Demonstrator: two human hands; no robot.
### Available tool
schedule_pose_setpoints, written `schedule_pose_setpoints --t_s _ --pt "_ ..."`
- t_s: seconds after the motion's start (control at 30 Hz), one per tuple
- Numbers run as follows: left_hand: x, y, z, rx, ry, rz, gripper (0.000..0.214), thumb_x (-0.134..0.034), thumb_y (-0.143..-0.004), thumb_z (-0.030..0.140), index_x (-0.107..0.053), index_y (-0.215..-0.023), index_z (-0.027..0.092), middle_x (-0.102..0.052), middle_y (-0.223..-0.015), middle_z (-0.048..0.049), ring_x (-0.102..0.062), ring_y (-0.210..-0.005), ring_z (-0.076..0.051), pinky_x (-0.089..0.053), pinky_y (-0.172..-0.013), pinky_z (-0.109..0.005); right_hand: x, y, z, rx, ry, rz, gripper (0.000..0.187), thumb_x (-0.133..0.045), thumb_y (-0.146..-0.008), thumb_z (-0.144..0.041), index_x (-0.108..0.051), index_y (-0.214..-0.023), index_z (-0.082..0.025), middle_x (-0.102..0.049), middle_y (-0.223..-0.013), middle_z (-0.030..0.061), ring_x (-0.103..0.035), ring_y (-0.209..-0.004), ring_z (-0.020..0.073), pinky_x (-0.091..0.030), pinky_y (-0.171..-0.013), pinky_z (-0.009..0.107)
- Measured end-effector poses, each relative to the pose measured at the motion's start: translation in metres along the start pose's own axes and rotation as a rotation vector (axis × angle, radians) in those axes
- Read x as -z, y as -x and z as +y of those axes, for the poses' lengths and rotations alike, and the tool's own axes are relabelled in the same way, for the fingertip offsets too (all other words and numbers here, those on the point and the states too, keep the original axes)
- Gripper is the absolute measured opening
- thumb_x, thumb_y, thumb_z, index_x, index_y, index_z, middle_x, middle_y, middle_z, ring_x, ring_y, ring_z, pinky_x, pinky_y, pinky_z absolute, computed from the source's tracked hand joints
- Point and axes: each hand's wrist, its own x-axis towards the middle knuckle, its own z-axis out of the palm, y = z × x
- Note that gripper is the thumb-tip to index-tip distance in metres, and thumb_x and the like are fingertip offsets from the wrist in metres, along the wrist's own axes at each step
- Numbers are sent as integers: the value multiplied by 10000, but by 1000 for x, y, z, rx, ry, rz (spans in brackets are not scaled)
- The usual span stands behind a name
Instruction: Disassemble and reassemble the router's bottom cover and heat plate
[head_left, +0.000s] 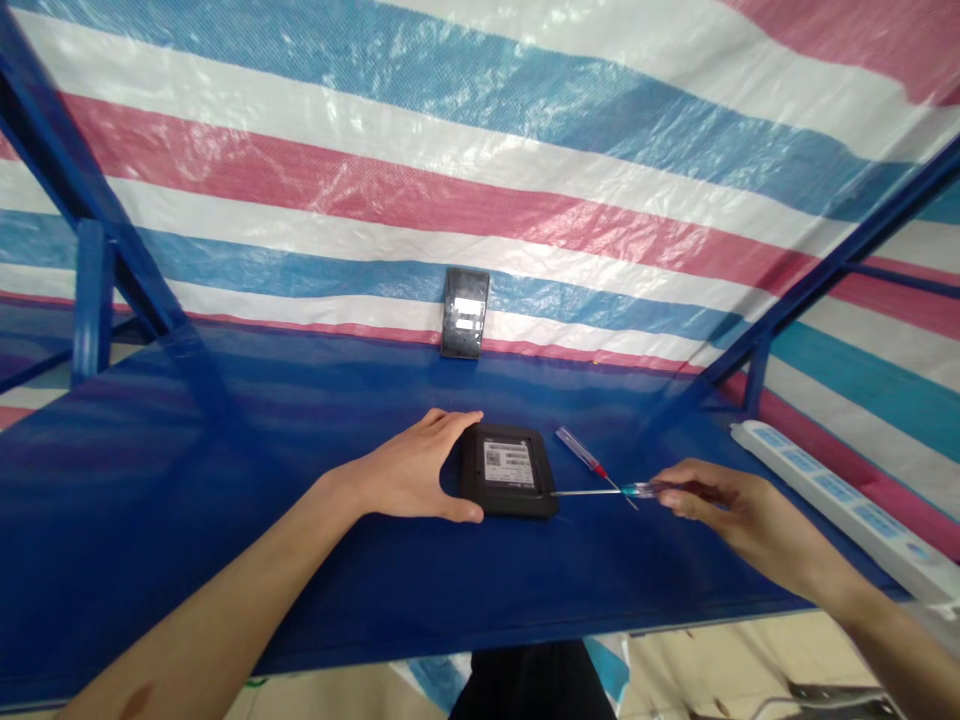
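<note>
A small black box (508,470) with a white label on top lies on the blue table (225,500). My left hand (416,470) clasps the box's left side, thumb at the front edge and fingers at the back. My right hand (720,505) pinches the clear blue handle of a thin screwdriver (600,491), whose tip touches the box's front right corner. A second screwdriver (581,452) with a clear and red handle lies loose on the table just right of the box.
A dark phone-like device (464,313) leans upright against the striped tarp wall (487,150) at the back. A white power strip (840,500) runs along the table's right edge. Blue metal frame bars (90,300) stand at left and right.
</note>
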Motion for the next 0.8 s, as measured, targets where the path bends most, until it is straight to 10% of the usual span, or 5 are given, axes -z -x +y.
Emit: schedule_pose_setpoints --t_s 0.8 --pt "2 1 4 -3 -25 -16 1068 -755 -726 600 -238 -1559 175 -390 -1573 -151 -338 -1450 -347 -354 -1161 -453 15 5 -17 -58 229 -109 427 -605 -775 -640 -769 -808 -247 -783 -841 77 -720 -765 294 -522 -693 372"
